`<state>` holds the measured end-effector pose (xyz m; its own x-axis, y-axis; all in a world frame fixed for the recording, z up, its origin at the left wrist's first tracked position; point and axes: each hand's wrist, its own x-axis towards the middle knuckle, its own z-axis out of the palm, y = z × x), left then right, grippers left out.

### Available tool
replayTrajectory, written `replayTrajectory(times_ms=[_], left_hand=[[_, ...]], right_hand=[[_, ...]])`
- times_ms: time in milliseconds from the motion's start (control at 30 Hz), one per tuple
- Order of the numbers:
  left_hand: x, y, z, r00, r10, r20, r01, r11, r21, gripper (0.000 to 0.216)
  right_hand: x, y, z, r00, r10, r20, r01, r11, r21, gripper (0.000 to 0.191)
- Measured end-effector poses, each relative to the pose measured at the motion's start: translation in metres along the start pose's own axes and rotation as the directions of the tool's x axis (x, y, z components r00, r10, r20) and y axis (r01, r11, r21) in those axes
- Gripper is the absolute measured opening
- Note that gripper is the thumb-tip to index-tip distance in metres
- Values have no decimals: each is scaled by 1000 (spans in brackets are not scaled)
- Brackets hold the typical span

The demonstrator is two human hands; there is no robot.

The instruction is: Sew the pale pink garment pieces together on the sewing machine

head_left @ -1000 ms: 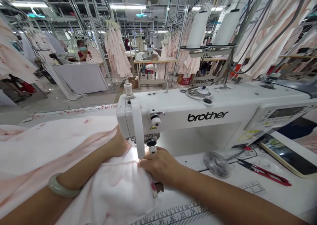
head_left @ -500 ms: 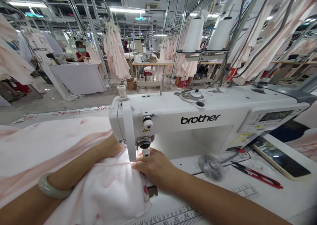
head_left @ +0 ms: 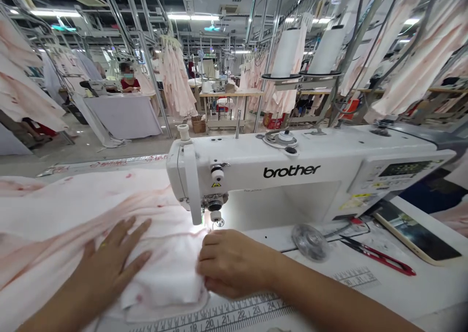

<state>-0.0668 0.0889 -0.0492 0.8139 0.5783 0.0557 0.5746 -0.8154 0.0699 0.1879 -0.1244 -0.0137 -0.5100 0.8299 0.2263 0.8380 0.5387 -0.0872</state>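
Note:
A pale pink and white garment fabric (head_left: pixel 164 268) lies in soft folds on the sewing table, running under the presser foot (head_left: pixel 215 212) of a white Brother sewing machine (head_left: pixel 292 171). My left hand (head_left: pixel 109 263) rests flat on top of the fabric with its fingers spread. Right by the foot, my right hand (head_left: pixel 230 263) has its fingers curled on a gathered fold of the fabric. The needle area is partly hidden by the machine head and the glare of its lamp.
Red-handled thread snips (head_left: pixel 378 256) and a round clear disc (head_left: pixel 310 242) lie right of the machine, beside a phone (head_left: pixel 413 229). A measuring scale (head_left: pixel 219 317) runs along the table's front. Thread cones (head_left: pixel 287 54) stand behind, with hanging garments and a co-worker (head_left: pixel 127 81) beyond.
My left hand has come out from the fabric folds and now lies spread on top, its bangle out of view. My right hand has shifted slightly back from the foot, and the fabric lies flatter.

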Motion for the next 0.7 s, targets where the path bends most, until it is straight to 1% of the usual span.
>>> replayTrajectory(times_ms=[67, 100, 133, 167, 233, 300, 367, 433, 467, 500, 567, 633, 700], left_hand=[[10, -19, -6, 997, 68, 48, -66, 997, -35, 62], [15, -24, -13, 992, 102, 68, -99, 994, -51, 64], [19, -25, -20, 989, 131, 76, -127, 990, -56, 62], [21, -20, -29, 985, 156, 70, -152, 987, -50, 57], [23, 4, -45, 972, 237, 14, -236, 971, -43, 41], [20, 42, -56, 937, 337, -90, -345, 931, -117, 37], [18, 81, -59, 897, 437, -60, -438, 866, -241, 34], [18, 108, -55, 868, 496, 23, -459, 819, -345, 39], [19, 116, -51, 863, 503, 46, -451, 810, -375, 45], [22, 121, -47, 864, 500, 54, -441, 805, -397, 51], [27, 121, -40, 869, 493, 29, -435, 791, -430, 61], [32, 115, -38, 858, 513, -10, -453, 749, -484, 72], [35, 112, -38, 851, 522, -47, -460, 700, -547, 81]], right_hand=[[3, -7, 1, 998, 49, 24, -49, 999, -22, 31], [6, -10, 1, 997, 71, 30, -70, 997, -40, 38], [9, -13, 0, 995, 90, 36, -88, 994, -60, 40], [12, -16, -2, 994, 104, 44, -101, 992, -80, 40], [17, -17, -7, 991, 119, 66, -113, 989, -97, 32], [21, -13, -13, 986, 142, 84, -137, 988, -68, 25], [20, -4, -16, 981, 179, 72, -181, 983, 36, 23], [15, 7, -15, 974, 224, 22, -222, 944, 244, 27], [12, 12, -14, 968, 252, -10, -231, 899, 372, 31], [9, 16, -12, 958, 284, -36, -232, 845, 482, 33], [3, 18, -8, 935, 347, -69, -227, 739, 634, 37], [1, 16, -5, 897, 430, -104, -236, 664, 709, 39], [4, 10, -4, 846, 513, -146, -238, 609, 757, 41]])
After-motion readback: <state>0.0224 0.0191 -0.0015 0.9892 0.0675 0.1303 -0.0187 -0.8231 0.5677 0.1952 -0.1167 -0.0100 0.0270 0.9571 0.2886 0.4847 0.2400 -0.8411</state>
